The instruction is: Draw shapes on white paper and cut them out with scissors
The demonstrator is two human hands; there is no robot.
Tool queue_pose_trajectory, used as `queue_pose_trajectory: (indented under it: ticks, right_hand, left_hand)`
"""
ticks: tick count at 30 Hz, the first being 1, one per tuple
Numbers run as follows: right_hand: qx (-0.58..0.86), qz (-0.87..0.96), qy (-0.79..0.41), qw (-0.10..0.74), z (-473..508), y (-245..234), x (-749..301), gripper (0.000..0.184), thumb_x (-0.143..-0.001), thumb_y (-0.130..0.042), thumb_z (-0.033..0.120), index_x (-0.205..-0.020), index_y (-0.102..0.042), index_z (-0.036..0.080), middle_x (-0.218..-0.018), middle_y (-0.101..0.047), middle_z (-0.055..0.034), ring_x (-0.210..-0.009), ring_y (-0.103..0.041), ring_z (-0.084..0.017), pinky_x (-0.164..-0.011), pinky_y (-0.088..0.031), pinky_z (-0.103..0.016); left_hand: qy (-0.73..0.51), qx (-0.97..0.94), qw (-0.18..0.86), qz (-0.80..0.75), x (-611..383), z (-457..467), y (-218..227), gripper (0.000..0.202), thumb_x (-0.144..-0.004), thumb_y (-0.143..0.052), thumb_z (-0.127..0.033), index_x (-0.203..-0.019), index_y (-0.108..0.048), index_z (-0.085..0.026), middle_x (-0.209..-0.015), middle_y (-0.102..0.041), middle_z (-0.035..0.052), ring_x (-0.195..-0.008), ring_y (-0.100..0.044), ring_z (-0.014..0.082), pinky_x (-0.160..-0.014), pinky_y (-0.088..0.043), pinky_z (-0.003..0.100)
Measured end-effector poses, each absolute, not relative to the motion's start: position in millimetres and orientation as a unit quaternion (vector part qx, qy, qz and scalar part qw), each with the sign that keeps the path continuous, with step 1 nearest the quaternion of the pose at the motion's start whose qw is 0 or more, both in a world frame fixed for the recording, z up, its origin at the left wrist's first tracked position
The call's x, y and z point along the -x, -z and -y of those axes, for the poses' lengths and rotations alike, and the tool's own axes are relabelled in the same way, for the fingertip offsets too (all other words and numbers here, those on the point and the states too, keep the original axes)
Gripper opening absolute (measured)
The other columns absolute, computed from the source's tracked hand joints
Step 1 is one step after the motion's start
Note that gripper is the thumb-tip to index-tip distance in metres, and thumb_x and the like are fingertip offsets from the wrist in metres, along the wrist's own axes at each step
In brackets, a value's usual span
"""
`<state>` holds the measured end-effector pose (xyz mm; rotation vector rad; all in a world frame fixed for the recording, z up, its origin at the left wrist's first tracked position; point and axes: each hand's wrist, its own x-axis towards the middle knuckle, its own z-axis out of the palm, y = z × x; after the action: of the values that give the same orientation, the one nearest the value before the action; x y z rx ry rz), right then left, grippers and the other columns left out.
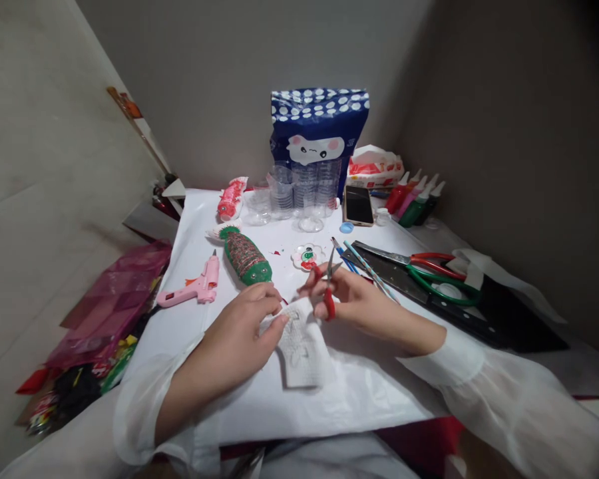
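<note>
Pinched in my left hand [247, 332] is a folded white paper towel [307, 352] with faint drawn lines on it. My right hand [352, 299] holds small scissors with red handles [330, 303], their blades pointing up and away, slightly apart. The scissors are just above the towel's upper right edge. Beyond my left hand lies a green fish craft [247, 256] with a reddish-brown speckled body and a white tail. A flower-shaped paint palette [308, 257] with red and green paint sits past the scissors.
A pink glue gun [194, 286] lies at left. Clear plastic cups [304, 189], a red fish craft [232, 199] and a blue patterned bag [319, 126] stand behind. At right are a phone [358, 205], paint bottles [414, 203], brushes [344, 256] and large shears [409, 259].
</note>
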<state>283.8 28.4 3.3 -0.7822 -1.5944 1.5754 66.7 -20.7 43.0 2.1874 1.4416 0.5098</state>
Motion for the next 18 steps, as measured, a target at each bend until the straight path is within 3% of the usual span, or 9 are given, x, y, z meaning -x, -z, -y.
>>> queue_pose_trajectory:
  ticks: [5, 9, 14, 18]
  right_hand:
    - [0.304, 0.576, -0.663, 0.370, -25, -8, -289, 0.025, -0.073, -0.080, 0.024, -0.087, -0.060, 0.022, -0.077, -0.060, 0.0027, -0.072, -0.057, -0.014, -0.068, -0.046, -0.026]
    - [0.338, 0.546, -0.662, 0.386, -28, -14, -297, 0.030, -0.071, -0.082, 0.025, -0.090, -0.060, 0.022, -0.076, -0.056, 0.0033, -0.067, -0.051, -0.012, -0.063, -0.042, -0.024]
    - [0.333, 0.542, -0.693, 0.339, -24, -18, -295, 0.035, -0.066, -0.086, 0.026, -0.088, -0.060, 0.020, -0.074, -0.057, 0.0044, -0.062, -0.049, -0.010, -0.060, -0.041, -0.023]
    - [0.326, 0.522, -0.715, 0.332, -22, -16, -291, 0.034, -0.070, -0.084, 0.023, -0.092, -0.059, 0.019, -0.073, -0.059, 0.0051, -0.063, -0.053, -0.009, -0.060, -0.041, -0.021]
  left_hand:
    - [-0.159, -0.749, 0.376, -0.521, -64, 19, -51, 0.026, -0.095, -0.047, -0.034, -0.083, -0.065, -0.018, -0.083, -0.064, 0.0016, -0.080, -0.059, 0.0183, -0.073, -0.045, 0.028]
    - [-0.134, -0.661, 0.552, -0.490, -59, 12, -53, 0.026, -0.087, -0.058, -0.037, -0.075, -0.063, -0.015, -0.064, -0.055, -0.0025, -0.059, -0.049, 0.0118, -0.054, -0.035, 0.022]
    - [-0.055, -0.549, 0.728, -0.406, -57, 11, -47, 0.023, -0.078, -0.070, -0.033, -0.091, -0.072, -0.013, -0.073, -0.065, 0.0010, -0.059, -0.052, 0.0106, -0.057, -0.037, 0.021]
    - [-0.015, -0.543, 0.746, -0.386, -65, 16, -39, 0.023, -0.078, -0.070, -0.033, -0.088, -0.073, -0.013, -0.070, -0.062, -0.0002, -0.058, -0.047, 0.0100, -0.057, -0.037, 0.022]
